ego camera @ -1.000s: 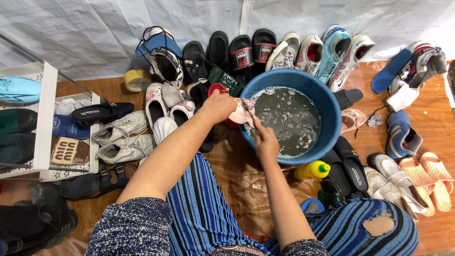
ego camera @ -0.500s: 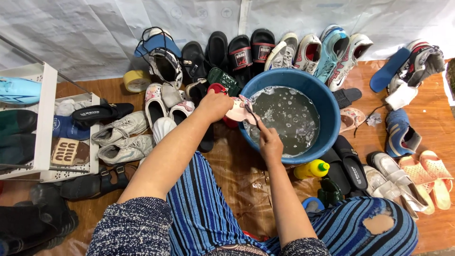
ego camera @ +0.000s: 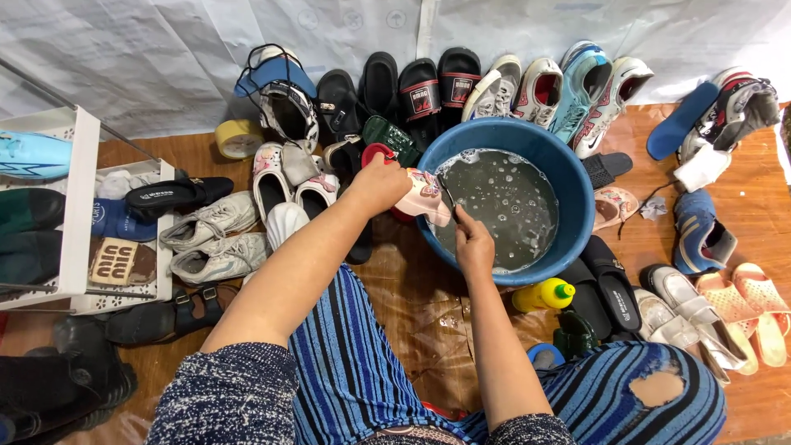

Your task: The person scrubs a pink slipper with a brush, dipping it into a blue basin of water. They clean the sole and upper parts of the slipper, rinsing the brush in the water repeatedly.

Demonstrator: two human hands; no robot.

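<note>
Pink kid's shoe (ego camera: 422, 196) sits right at the near-left rim of the blue basin (ego camera: 577, 206), over the soapy grey water. Left hand (ego camera: 381, 180) is wrapped around its heel end, right hand (ego camera: 475, 243) is closed on a thin dark brush (ego camera: 447, 194) touching the shoe. Yellow bottle (ego camera: 544, 295) lies just beside the basin, with sneakers and sandals all around on the floor.

head view — steeply downward, close

Blue basin (ego camera: 568, 177), pink butterfly-patterned shoe (ego camera: 418, 196), yellow green-capped bottle (ego camera: 542, 295), blue-and-black striped trousers (ego camera: 346, 371).
</note>
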